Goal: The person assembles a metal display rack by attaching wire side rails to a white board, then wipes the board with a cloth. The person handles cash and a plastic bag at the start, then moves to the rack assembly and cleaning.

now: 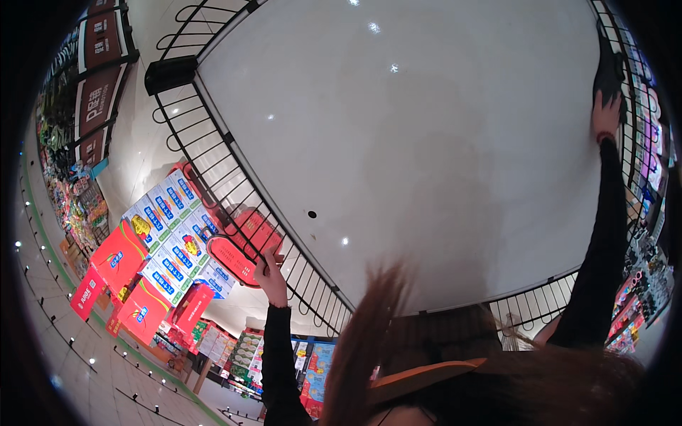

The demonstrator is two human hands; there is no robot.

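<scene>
My left hand (273,282) is at the black wire rail (238,157) along the left edge of a broad white tabletop (398,142). Its fingers are curled at the rail, right beside a red oval-ended package (234,260) outside the wires. My right arm stretches far along the right edge. There my right hand (606,115) has its fingers over a long black piece (609,65) lying against the inside of the rail; what the piece is does not show clearly. Reddish-brown hair (376,326) hangs across the near edge.
Left of the rail stands a stack of blue-and-white cartons (174,234) with red boxes (142,312). A black corner bracket (170,74) joins the rail at upper left. A small dark hole (312,214) marks the tabletop. Stocked shelves (643,284) line the right.
</scene>
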